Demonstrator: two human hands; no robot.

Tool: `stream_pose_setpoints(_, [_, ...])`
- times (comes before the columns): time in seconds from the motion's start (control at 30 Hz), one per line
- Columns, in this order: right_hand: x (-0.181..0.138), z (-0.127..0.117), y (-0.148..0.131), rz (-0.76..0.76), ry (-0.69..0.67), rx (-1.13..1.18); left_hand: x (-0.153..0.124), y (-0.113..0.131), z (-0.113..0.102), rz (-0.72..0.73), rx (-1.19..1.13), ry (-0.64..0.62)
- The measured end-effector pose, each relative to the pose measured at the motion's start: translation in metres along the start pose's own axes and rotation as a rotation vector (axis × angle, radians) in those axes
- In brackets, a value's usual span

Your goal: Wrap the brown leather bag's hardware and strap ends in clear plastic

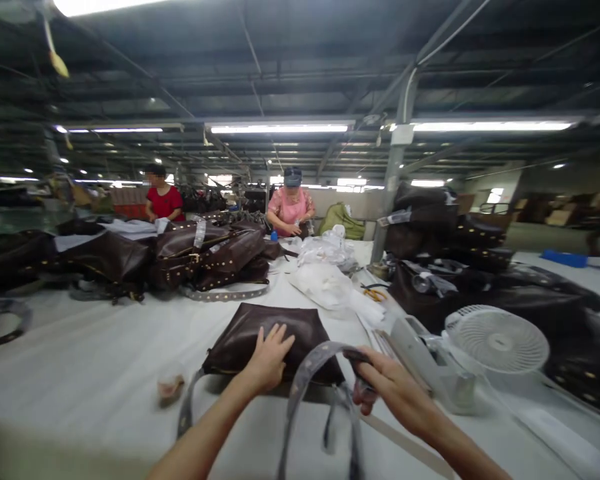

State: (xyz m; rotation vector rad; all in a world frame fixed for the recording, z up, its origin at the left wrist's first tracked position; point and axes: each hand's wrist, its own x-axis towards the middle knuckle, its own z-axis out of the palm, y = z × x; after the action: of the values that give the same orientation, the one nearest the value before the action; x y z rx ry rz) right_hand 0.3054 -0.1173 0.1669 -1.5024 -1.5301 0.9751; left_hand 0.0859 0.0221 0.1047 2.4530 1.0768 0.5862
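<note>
Left hand [269, 360]: lay released, fingers spread, on the brown bag [305, 327]
Right hand [387, 390]: grasped the grey strap [309, 370]
Brown bag: lay on the white table [105, 360], under the left palm
White fan [500, 340]: stood right of the bag

Large hall: dark ceiling [310, 80], exposed beams. Tube lights [280, 129] lit, in rows. Grey column [394, 167] right of centre. White-covered table [105, 347] foreground. Pale wall [509, 179] at right, small bright window [495, 195].
</note>
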Motion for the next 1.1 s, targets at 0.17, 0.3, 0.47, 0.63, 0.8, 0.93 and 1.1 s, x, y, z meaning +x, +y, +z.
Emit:
stream_pose_setpoints(0.17, [-0.006,0.009,-0.005,-0.106,0.162,-0.512,-0.013,0.050,-0.019,-0.253,-1.095,-0.226])
stream_pose_setpoints(0.3, [-0.007,0.037,-0.005,-0.018,0.226,-0.380,-0.030,0.076,-0.006,-0.254,-1.321,-0.297])
stream_pose_setpoints(0.47, [-0.024,0.046,-0.003,-0.006,-0.036,0.120,-0.036,0.065,0.000,-0.470,-1.593,-0.303])
stream_pose_setpoints(0.63, [-0.042,0.010,0.013,-0.316,-0.112,-0.456,-0.042,0.052,-0.021,-0.442,-1.599,-0.457])
stream_pose_setpoints(0.8, [-0.031,-0.007,0.008,-0.852,-0.094,-1.092,-0.038,0.052,-0.033,-0.424,-1.505,-0.641])
stream_pose_setpoints(0.93, [-0.022,-0.011,-0.029,-1.125,-0.065,-1.328,-0.031,0.055,-0.041,-0.370,-1.436,-0.726])
stream_pose_setpoints(1.1, [-0.011,-0.004,-0.045,-1.176,0.066,-1.231,-0.025,0.065,-0.049,-0.359,-1.376,-0.652])
